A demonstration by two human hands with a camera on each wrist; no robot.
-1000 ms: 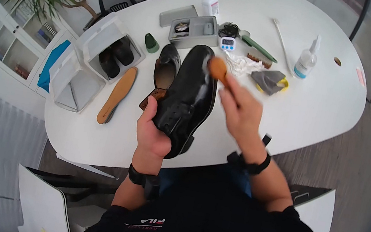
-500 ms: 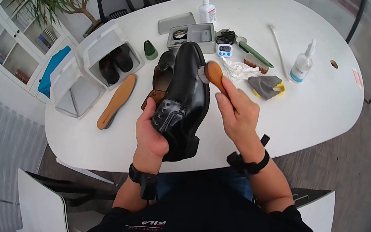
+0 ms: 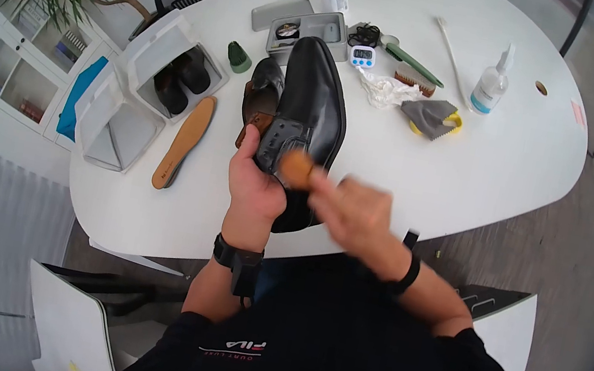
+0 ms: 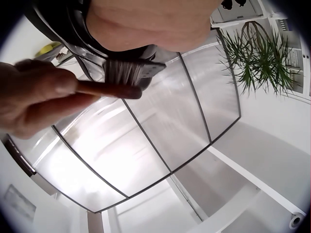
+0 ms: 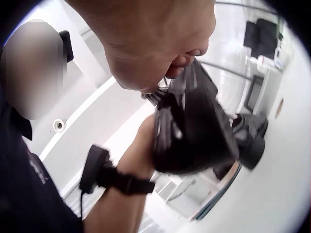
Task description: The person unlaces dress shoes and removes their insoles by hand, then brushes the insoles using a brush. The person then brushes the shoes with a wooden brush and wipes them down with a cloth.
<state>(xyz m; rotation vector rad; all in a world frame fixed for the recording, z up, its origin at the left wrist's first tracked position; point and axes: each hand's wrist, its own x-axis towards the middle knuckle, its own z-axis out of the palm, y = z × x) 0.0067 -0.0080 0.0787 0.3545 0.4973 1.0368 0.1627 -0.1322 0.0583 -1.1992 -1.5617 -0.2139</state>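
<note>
You grip the shoe [image 3: 315,93] in your left hand [image 3: 254,192], near its heel and over the near side of the table [image 3: 440,187], toe pointing away, probably to present its upper to the brush [image 3: 295,168] that your right hand [image 3: 355,216] pinches by the handle. Beside it, the second shoe [image 3: 262,92] seems parked within reach. Farther out, the open tin [image 3: 313,28] holds a round item [image 3: 288,30], and the open box [image 3: 152,53] holds a dark pair [image 3: 171,90].

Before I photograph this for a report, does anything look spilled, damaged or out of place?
I see no spill on the table or damage on the held black shoe. Slightly odd: the tan insole lies loose, outside any shoe, and the white cloth is crumpled.
</note>
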